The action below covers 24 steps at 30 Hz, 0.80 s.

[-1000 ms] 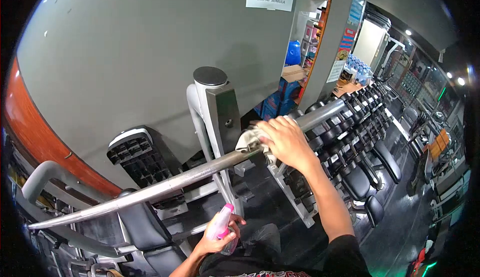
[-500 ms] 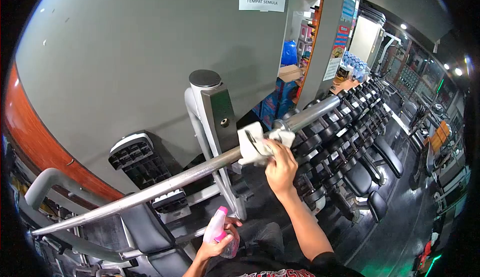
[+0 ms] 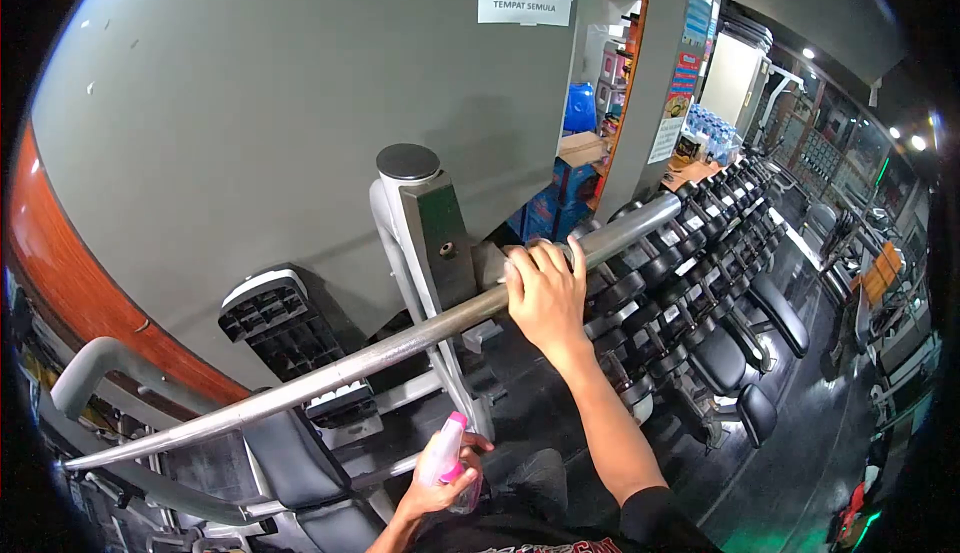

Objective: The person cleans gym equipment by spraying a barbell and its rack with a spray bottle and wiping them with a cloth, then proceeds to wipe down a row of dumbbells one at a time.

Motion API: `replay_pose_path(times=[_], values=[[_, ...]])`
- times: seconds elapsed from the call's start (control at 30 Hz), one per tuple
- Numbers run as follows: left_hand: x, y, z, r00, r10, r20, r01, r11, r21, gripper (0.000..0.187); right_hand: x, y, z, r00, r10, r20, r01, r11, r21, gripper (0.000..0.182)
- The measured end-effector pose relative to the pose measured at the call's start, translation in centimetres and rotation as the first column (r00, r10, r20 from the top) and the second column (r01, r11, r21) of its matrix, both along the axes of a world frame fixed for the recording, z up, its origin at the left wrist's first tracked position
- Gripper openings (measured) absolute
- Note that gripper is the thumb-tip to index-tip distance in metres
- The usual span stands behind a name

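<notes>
A long metal barbell [image 3: 330,378] runs slantwise across the view, from lower left to upper right. My right hand [image 3: 545,293] curls over its thicker right part, fingers bent around the far side. A pale bit of the cloth [image 3: 489,264] shows left of those fingers; the hand hides most of it. Low in front of my body, my left hand [image 3: 432,488] is wrapped round a clear spray bottle [image 3: 443,458] with a pink and white top, tilted slightly right. The bottle is below the barbell, apart from it.
Behind the barbell stands a grey rack upright [image 3: 437,238] close to the wall. Rows of dumbbells [image 3: 690,263] fill a rack on the right. A padded bench [image 3: 290,453] is at lower left, and a black-and-white step platform [image 3: 270,308] leans at the wall.
My right hand has shifted a little left and rolled over the barbell. The white cloth, widely visible before, is now mostly hidden. My left hand keeps the spray bottle nearly in place.
</notes>
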State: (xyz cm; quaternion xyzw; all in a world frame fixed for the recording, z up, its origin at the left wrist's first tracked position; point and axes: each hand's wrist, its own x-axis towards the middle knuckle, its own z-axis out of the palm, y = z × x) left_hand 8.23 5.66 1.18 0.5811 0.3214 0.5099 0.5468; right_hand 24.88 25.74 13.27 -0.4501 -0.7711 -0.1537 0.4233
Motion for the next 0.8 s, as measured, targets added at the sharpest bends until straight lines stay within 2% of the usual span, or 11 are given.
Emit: replay_pose_path(times=[0.07, 0.17, 0.33, 0.4, 0.47, 0.53, 0.6, 0.63, 0.67, 0.73, 0.8], values=[[0.3, 0.1, 0.5, 0.997, 0.002, 0.079, 0.001, 0.999, -0.048, 0.042, 0.6, 0.5, -0.5, 1.000, 0.030, -0.005, -0.030, 0.999, -0.026, 0.015], [0.0, -0.1, 0.2, 0.997, 0.029, 0.073, -0.026, 0.999, -0.041, 0.043, 0.9, 0.3, -1.7, 0.979, 0.139, -0.147, -0.124, 0.987, 0.105, 0.027], [-1.0, -0.5, -0.6, 0.994, 0.072, 0.079, -0.068, 0.996, -0.051, 0.043, 0.5, -0.5, -4.8, 0.938, 0.129, -0.322, -0.047, 0.967, 0.251, 0.029], [-0.9, -0.7, -0.6, 0.977, 0.129, 0.171, -0.115, 0.990, -0.085, 0.042, 0.6, -1.2, -6.8, 0.928, 0.125, -0.351, -0.025, 0.961, 0.275, 0.027], [-0.9, -0.6, -0.3, 0.973, 0.149, 0.175, -0.134, 0.986, -0.095, 0.042, 0.3, -1.7, -8.8, 0.906, 0.138, -0.399, -0.017, 0.956, 0.293, 0.025], [-0.9, -0.6, -0.3, 0.971, 0.162, 0.177, -0.145, 0.983, -0.110, 0.042, -0.4, -2.2, -11.6, 0.778, 0.099, -0.621, -0.054, 0.994, 0.091, 0.024], [-1.1, -0.1, -0.5, 0.986, 0.134, 0.103, -0.129, 0.990, -0.058, 0.042, -1.9, -1.9, -13.4, 0.450, -0.015, -0.893, -0.133, 0.988, -0.084, 0.025], [-1.1, 0.0, -0.5, 0.986, 0.131, 0.103, -0.125, 0.990, -0.059, 0.042, -2.6, -1.5, -13.7, 0.055, -0.076, -0.996, -0.370, 0.924, -0.091, 0.029], [-1.1, 0.1, -0.5, 0.988, 0.117, 0.103, -0.110, 0.991, -0.071, 0.042, -1.9, -1.2, -13.7, -0.263, -0.221, -0.939, -0.652, 0.758, 0.004, 0.027], [-1.1, 0.2, -0.4, 0.989, 0.104, 0.102, -0.095, 0.992, -0.083, 0.042, -0.7, -1.3, -11.0, -0.324, -0.390, -0.862, -0.883, 0.452, 0.127, 0.023], [-1.2, 0.4, -0.3, 0.994, 0.099, 0.046, -0.099, 0.995, -0.005, 0.042, -1.5, 0.0, -6.0, -0.367, -0.365, -0.856, -0.885, 0.419, 0.201, 0.025]])
